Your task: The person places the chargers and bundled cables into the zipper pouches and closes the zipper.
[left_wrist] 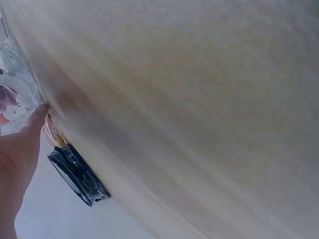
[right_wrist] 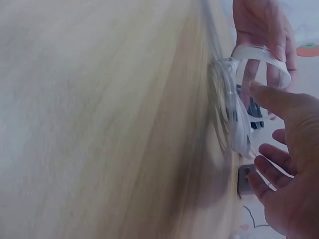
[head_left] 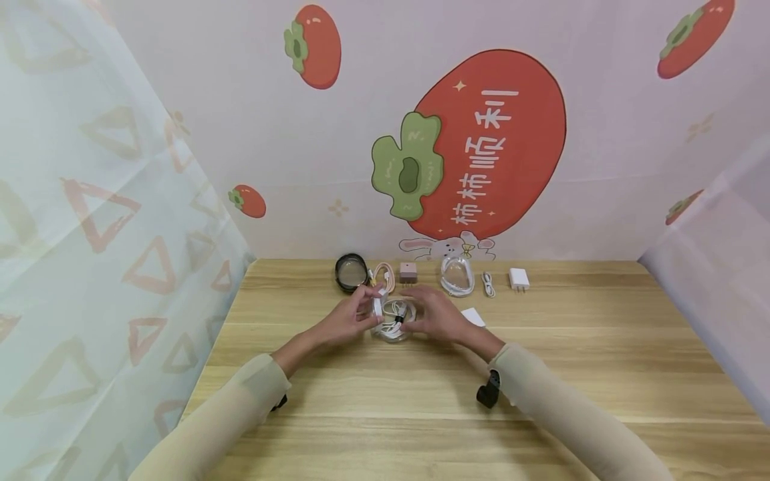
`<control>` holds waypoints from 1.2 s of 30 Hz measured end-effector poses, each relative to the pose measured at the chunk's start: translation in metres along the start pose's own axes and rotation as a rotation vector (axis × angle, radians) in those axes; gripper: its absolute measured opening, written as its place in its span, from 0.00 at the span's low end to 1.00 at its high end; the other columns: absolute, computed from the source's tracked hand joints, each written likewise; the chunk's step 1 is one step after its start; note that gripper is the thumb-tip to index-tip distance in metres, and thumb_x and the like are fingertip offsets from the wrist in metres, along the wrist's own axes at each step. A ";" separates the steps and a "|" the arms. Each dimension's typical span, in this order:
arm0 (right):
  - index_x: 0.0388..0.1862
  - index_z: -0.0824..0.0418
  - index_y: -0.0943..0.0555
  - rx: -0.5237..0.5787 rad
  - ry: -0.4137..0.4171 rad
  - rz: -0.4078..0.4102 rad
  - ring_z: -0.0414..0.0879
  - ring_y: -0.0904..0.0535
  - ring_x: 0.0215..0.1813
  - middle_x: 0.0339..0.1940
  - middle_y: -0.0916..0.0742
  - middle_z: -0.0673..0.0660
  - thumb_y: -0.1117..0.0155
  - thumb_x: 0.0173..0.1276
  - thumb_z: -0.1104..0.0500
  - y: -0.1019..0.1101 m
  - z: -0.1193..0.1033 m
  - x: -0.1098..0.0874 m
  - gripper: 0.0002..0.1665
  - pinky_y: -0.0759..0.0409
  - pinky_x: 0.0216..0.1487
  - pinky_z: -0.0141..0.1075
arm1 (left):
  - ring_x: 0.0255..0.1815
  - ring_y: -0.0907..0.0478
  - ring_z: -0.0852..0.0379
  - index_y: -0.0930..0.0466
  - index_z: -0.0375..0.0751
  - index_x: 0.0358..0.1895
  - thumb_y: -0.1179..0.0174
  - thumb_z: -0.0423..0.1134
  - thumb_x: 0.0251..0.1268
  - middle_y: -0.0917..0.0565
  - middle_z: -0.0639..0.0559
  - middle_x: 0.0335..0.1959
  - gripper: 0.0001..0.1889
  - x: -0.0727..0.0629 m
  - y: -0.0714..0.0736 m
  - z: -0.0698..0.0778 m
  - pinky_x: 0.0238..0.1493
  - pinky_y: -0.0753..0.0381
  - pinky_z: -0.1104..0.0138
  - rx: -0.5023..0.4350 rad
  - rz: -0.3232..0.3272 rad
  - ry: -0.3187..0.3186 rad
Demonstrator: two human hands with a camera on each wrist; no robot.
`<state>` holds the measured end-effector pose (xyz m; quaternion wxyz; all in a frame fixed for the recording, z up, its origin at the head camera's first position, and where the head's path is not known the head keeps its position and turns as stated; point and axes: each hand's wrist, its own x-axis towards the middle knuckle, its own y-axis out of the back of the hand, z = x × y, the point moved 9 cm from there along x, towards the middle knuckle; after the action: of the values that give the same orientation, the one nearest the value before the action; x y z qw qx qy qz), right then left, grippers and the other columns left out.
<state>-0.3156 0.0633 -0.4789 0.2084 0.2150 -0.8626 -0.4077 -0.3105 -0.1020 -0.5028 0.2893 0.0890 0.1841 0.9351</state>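
In the head view my left hand [head_left: 344,321] pinches a clear ring with a white band [head_left: 377,307], held on edge between thumb and fingers. The right wrist view shows this ring [right_wrist: 263,54] tilted up in the left hand [right_wrist: 259,22]. Right beside it, a coiled white cable with a black tie [head_left: 394,327] lies on the wooden table [head_left: 385,401]. My right hand [head_left: 438,315] is at the coil's right side, thumb and fingers spread apart. In the right wrist view the right hand's fingers [right_wrist: 274,162] are loosely bent with nothing between them.
Along the back lie a black coil [head_left: 351,273], a pink cable [head_left: 385,275], a pinkish-brown charger [head_left: 408,272], a clear-white coil [head_left: 457,275], a small white cable [head_left: 488,285] and a white charger [head_left: 519,279]. A white flat piece [head_left: 474,317] shows behind the right wrist.
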 end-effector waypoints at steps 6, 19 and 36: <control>0.72 0.66 0.22 0.020 0.026 -0.016 0.61 0.24 0.74 0.71 0.18 0.64 0.13 0.57 0.52 0.013 0.004 -0.004 0.47 0.28 0.76 0.56 | 0.81 0.37 0.36 0.36 0.30 0.67 0.35 0.32 0.76 0.46 0.35 0.86 0.25 0.000 -0.001 0.001 0.73 0.26 0.49 -0.022 0.000 -0.004; 0.76 0.67 0.26 0.029 0.036 -0.041 0.64 0.28 0.77 0.75 0.22 0.66 0.12 0.56 0.52 0.040 0.026 -0.021 0.52 0.32 0.77 0.61 | 0.81 0.37 0.36 0.36 0.27 0.66 0.34 0.30 0.74 0.45 0.35 0.85 0.26 0.000 -0.001 0.003 0.72 0.26 0.49 -0.025 -0.004 -0.008; 0.78 0.64 0.27 0.063 0.041 -0.048 0.65 0.29 0.78 0.76 0.22 0.65 0.12 0.55 0.56 0.064 0.050 -0.040 0.53 0.31 0.75 0.66 | 0.81 0.37 0.35 0.37 0.30 0.66 0.34 0.32 0.75 0.46 0.32 0.85 0.26 0.003 -0.002 0.003 0.71 0.25 0.53 -0.027 -0.032 -0.030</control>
<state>-0.3219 0.1525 -0.4641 0.2092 0.2502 -0.8652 -0.3809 -0.3107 -0.0979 -0.5006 0.3080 0.0960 0.1684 0.9314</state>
